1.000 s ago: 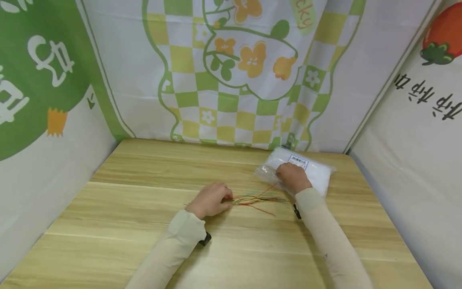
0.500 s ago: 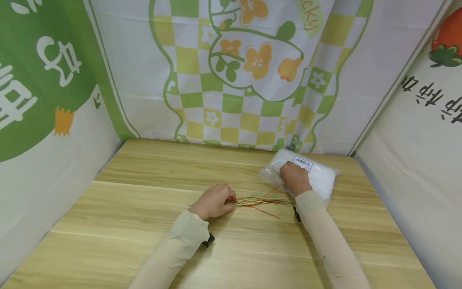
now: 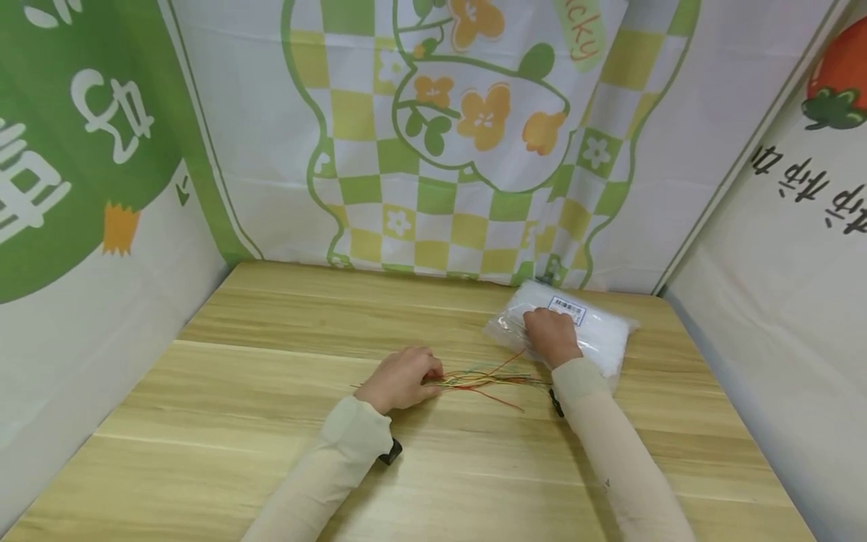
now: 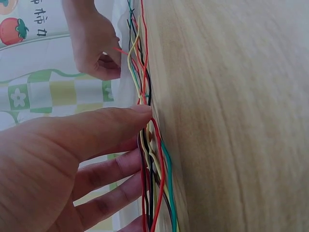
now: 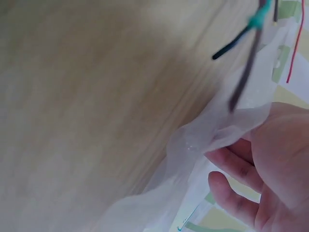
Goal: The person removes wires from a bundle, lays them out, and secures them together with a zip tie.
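My left hand [image 3: 400, 379] pinches a loose bundle of thin coloured wires [image 3: 477, 379] between thumb and fingers. Red, yellow, black and green strands show in the left wrist view, where the thumb [image 4: 116, 122] lies across them. Their loose ends fan out to the right, close over the table. To the back right, my right hand [image 3: 552, 335] is curled at the near-left edge of a clear plastic bag [image 3: 603, 342] with white contents and a barcode label. Film of this bag [image 5: 186, 150] runs up against the right fingers [image 5: 236, 166]; their tips are partly hidden.
The wood-grain table [image 3: 257, 436] carries the bag near its back right corner. Printed fabric hangs behind the table as a curtain [image 3: 379, 188], with more fabric walls along the left and right sides. Some wire ends [image 5: 236, 43] dangle close to the right wrist.
Hands, wires and bag sit slightly farther right in the view than a second ago, along with the whole background. The right hand dips a little lower over the bag; the left keeps its pinch.
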